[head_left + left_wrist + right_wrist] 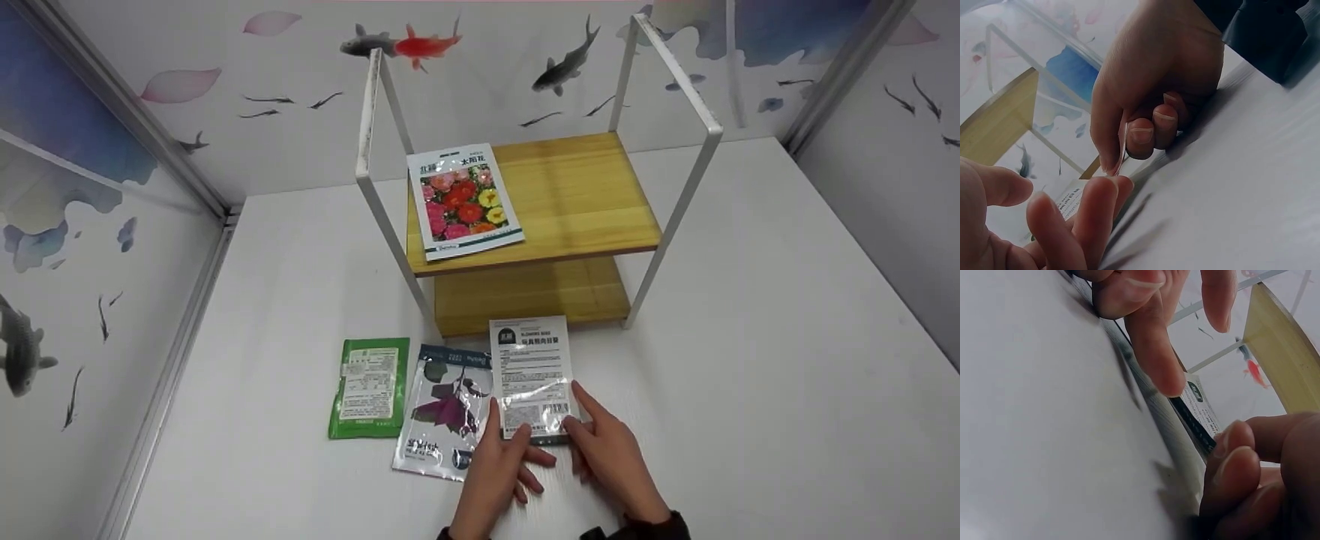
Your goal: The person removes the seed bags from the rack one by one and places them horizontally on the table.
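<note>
A white seed packet (pixel 532 367), printed side up with dense text and a barcode, lies in front of the shelf. My right hand (pixel 611 450) pinches its lower right edge between thumb and fingers. At its lower left my left hand (pixel 499 457) is held with fingers loosely spread; a fingertip touches the packet's lower edge in the right wrist view. Partly under the left hand is a silver seed packet (pixel 442 412) with a purple plant picture. Left of that lies a green packet (pixel 369 386), text side up.
A two-tier wooden shelf (pixel 577 195) with white metal frames stands behind the packets. On its upper board, at the left, rests a flower seed packet (pixel 465 199). Fish-patterned panels (pixel 300 150) enclose the white table (pixel 285 277) at the back and sides.
</note>
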`<state>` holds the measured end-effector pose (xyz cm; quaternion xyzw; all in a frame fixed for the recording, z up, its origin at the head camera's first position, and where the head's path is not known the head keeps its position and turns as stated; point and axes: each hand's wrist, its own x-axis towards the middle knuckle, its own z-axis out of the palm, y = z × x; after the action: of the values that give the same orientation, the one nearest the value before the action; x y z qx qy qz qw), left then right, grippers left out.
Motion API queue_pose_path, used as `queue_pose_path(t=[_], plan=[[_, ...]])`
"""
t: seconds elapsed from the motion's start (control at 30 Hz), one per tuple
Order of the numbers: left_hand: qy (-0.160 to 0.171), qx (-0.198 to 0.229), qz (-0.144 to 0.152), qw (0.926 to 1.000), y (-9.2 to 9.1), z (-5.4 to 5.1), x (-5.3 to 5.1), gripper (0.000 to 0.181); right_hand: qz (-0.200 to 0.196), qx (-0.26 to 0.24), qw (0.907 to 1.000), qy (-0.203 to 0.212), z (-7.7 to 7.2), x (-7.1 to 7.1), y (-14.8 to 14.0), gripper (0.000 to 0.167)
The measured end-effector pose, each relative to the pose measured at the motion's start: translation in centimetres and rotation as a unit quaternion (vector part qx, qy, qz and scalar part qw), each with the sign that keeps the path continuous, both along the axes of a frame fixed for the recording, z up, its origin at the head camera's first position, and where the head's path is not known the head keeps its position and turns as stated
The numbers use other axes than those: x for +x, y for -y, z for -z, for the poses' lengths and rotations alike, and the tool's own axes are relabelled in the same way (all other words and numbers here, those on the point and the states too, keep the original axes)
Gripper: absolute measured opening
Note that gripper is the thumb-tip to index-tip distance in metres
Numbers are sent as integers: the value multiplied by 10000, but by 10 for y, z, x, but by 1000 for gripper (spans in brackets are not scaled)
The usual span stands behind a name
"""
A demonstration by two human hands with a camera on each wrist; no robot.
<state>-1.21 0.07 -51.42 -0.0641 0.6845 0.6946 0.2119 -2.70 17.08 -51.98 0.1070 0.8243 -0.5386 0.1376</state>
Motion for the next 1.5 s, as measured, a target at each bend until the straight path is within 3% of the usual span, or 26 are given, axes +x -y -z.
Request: queue_pose_path(t=[0.7,1.17,1.5], plan=[[68,-64,87,9999,1,0,0,83,-33,183,9998,-90,1,-1,2,56],[-43,29,98,9999,2,0,0,81,132,646,9978,-34,-2,-4,3,47],[-145,117,94,9998,3,1,1,80,174,448,9988,27,-1,-4,2,47]])
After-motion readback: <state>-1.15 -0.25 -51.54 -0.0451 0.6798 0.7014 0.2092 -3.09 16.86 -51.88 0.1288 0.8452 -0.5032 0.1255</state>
